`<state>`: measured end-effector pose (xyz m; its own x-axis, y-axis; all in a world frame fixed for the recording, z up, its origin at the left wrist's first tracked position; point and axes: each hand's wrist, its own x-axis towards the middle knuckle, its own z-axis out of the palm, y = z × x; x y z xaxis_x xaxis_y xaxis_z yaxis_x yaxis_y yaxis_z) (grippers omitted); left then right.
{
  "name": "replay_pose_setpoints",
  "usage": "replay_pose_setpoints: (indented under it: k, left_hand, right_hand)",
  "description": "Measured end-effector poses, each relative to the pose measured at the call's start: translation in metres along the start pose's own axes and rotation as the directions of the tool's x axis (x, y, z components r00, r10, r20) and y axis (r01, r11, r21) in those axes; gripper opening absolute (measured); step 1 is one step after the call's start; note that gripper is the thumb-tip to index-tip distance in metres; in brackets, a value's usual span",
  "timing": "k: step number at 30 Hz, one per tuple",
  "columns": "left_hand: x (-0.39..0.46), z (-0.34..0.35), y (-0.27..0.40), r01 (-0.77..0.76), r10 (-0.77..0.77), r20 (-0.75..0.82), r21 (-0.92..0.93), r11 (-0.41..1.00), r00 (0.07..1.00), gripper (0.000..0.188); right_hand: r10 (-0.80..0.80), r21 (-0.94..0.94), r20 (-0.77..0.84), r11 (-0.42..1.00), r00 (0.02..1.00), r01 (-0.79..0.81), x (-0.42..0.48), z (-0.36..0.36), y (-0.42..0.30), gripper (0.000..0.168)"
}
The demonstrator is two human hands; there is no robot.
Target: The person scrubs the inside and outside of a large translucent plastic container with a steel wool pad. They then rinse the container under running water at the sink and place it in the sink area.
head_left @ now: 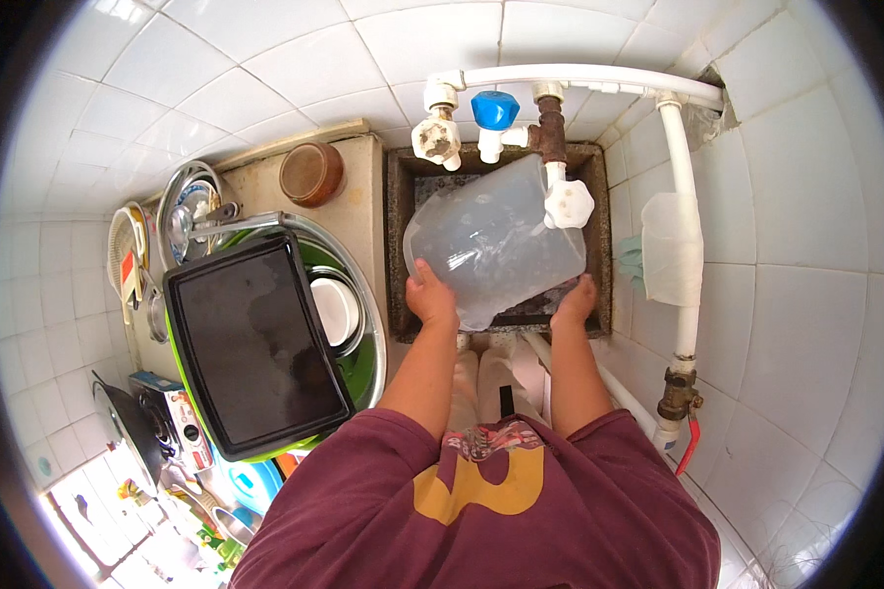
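Note:
A translucent plastic container (497,239) lies tilted in the mouth of a dark stone sink (398,221). My left hand (432,294) grips its near left corner, with the thumb up along the side. At the near right corner, my right hand (576,300) holds the same container; most of its fingers are hidden. The container's far right part passes under a white tap (569,204). Wet dark patches show on the sink floor around it. I cannot tell whether water is running.
Another white tap (436,140) and a blue-handled tap (495,110) jut over the sink from a white pipe (589,73). On the left, a black tray (261,346) covers part of a metal basin (374,324) holding bowls. A brown pot (311,174) stands on the counter.

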<state>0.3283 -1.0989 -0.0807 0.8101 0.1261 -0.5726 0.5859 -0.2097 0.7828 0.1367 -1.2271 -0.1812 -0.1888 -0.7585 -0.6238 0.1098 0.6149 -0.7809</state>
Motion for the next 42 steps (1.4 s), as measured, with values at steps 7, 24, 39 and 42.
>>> replay_pose_setpoints:
  k: [7,24,39,42]
  left_hand:
    - [0.018,-0.009,-0.042,-0.255,0.252,0.045,0.094,0.962,0.967,0.041]
    - [-0.025,-0.021,-0.009,-0.616,0.563,0.284,0.146,0.774,0.776,0.034]
    - [-0.031,-0.022,-0.009,-0.769,0.625,0.473,0.212,0.603,0.621,0.031]
    - [-0.026,-0.020,-0.021,-0.775,0.655,0.429,0.218,0.593,0.622,0.029]
  right_hand:
    - [-0.781,-0.514,0.510,0.060,0.361,0.855,-0.091,0.074,-0.123,0.043]
    - [-0.447,-0.224,0.889,-0.236,0.099,0.945,-0.116,0.136,-0.089,0.034]
    - [-0.330,-0.491,0.768,0.247,0.549,0.835,-0.015,0.141,-0.086,0.040]
    - [-0.385,-0.386,0.867,-0.118,0.316,0.915,-0.078,0.144,-0.097,0.039]
